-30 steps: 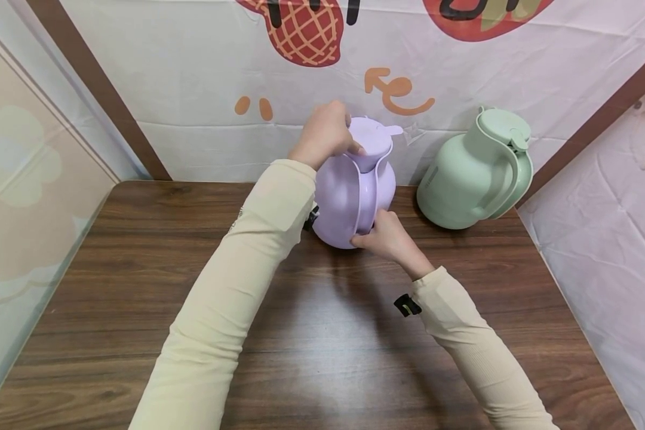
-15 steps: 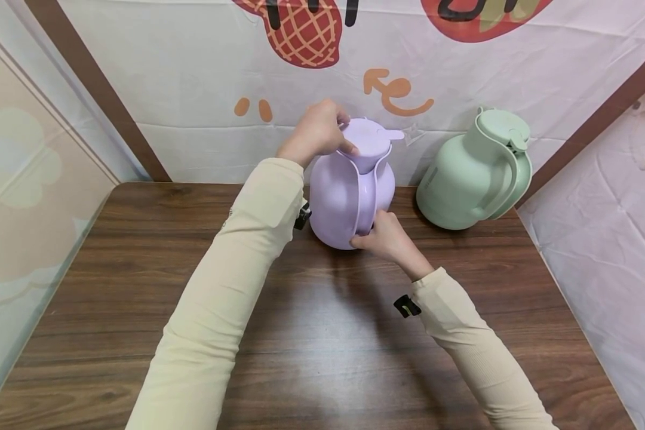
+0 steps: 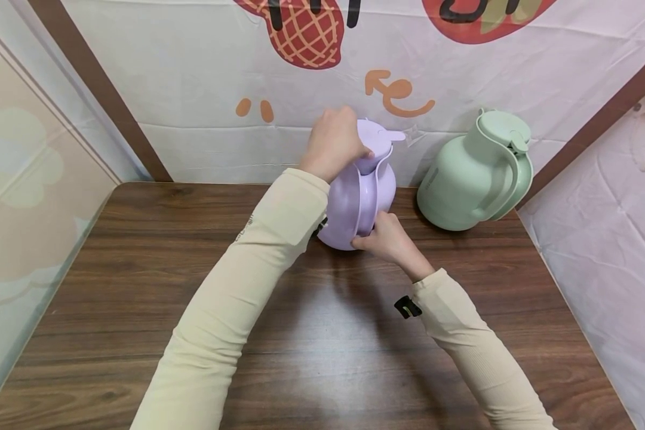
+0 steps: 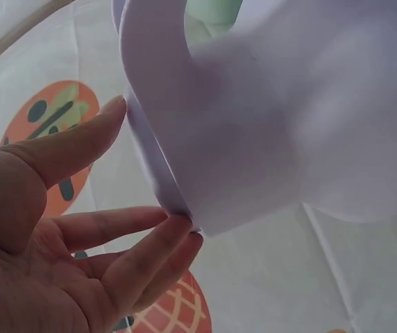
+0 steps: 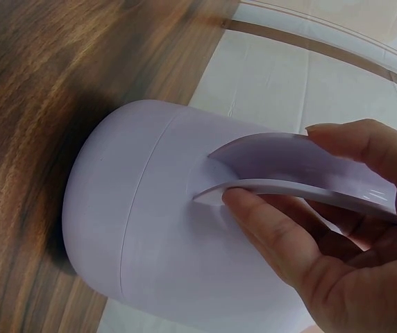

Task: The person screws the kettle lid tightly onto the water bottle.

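A pale purple thermos jug [image 3: 346, 209] stands upright on the wooden table near the back wall. My left hand [image 3: 333, 143] reaches over the jug's round lid [image 3: 375, 140], thumb and fingertips at its edge from opposite sides. In the left wrist view, the thumb [image 4: 101, 132] meets one side of the lid's rim, while the other fingers [image 4: 174, 232] curl to its far side. Lower down, my right hand [image 3: 388, 237] holds the jug's handle [image 3: 368, 200]. The right wrist view shows its thumb and fingers pinching the lower part of the handle [image 5: 282, 186].
A similar pale green thermos jug [image 3: 470, 179] stands to the right, close to the back wall. Printed cloth [image 3: 204, 89] hangs behind the table [image 3: 140, 269] and along both sides. A black wrist strap [image 3: 407, 307] shows by the right cuff.
My left hand swung a little left on the lid, then back right, its wrist now turned further over the jug. My right hand and the jug have stayed in place.
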Available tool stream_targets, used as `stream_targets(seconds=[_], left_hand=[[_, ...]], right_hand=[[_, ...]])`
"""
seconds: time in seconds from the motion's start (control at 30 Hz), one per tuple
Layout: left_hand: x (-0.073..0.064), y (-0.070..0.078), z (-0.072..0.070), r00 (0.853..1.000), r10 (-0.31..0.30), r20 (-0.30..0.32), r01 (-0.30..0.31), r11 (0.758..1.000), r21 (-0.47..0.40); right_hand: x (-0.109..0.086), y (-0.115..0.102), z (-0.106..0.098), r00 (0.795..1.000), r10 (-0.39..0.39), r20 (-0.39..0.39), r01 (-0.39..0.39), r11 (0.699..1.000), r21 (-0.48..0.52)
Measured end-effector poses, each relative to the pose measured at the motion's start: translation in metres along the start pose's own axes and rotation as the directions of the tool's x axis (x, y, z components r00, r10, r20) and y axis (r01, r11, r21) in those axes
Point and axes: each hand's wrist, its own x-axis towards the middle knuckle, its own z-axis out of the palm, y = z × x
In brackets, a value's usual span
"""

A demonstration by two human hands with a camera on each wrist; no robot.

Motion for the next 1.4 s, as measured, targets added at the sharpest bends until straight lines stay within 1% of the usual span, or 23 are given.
stream_targets(seconds=[0.1, 0.23, 0.33, 0.63, 0.87, 1.0, 1.1, 1.27, 1.4], left_hand=[[0.000, 0.001, 0.001, 1.000, -0.014, 0.003, 0.014, 1.000, 0.007], [0.002, -0.001, 0.001, 1.000, -0.007, 0.000, 0.007, 1.000, 0.013], [0.004, -0.004, 0.000, 1.000, 0.000, 0.006, 0.000, 1.000, 0.001], [0.011, -0.013, -0.004, 0.998, -0.004, 0.069, 0.007, 0.999, -0.037], [0.016, -0.019, -0.008, 0.993, 0.029, 0.118, -0.023, 0.999, -0.049], [0.016, -0.021, -0.010, 0.988, 0.048, 0.145, -0.042, 0.998, -0.045], [0.016, -0.021, -0.010, 0.987, 0.057, 0.152, -0.053, 0.998, -0.031], [0.014, -0.021, -0.008, 0.986, 0.052, 0.160, -0.048, 0.998, -0.031], [0.012, -0.020, -0.007, 0.987, 0.053, 0.154, -0.046, 0.998, -0.046]], right_hand=[[0.000, 0.001, 0.000, 1.000, 0.004, 0.002, -0.004, 1.000, 0.007], [0.001, 0.002, 0.000, 1.000, 0.006, 0.001, -0.006, 1.000, 0.007], [0.001, 0.002, 0.000, 1.000, 0.003, -0.002, -0.003, 1.000, 0.006], [0.002, 0.001, 0.000, 1.000, -0.015, -0.008, 0.015, 1.000, 0.012], [0.002, 0.001, 0.000, 1.000, -0.022, -0.007, 0.022, 1.000, 0.003], [0.002, 0.001, 0.000, 1.000, -0.018, -0.006, 0.018, 1.000, 0.001], [0.002, 0.001, 0.000, 1.000, -0.012, -0.005, 0.012, 1.000, 0.001], [0.002, 0.002, 0.000, 1.000, -0.004, -0.001, 0.004, 1.000, 0.002], [0.001, 0.002, 0.000, 1.000, -0.005, -0.002, 0.005, 1.000, 0.010]])
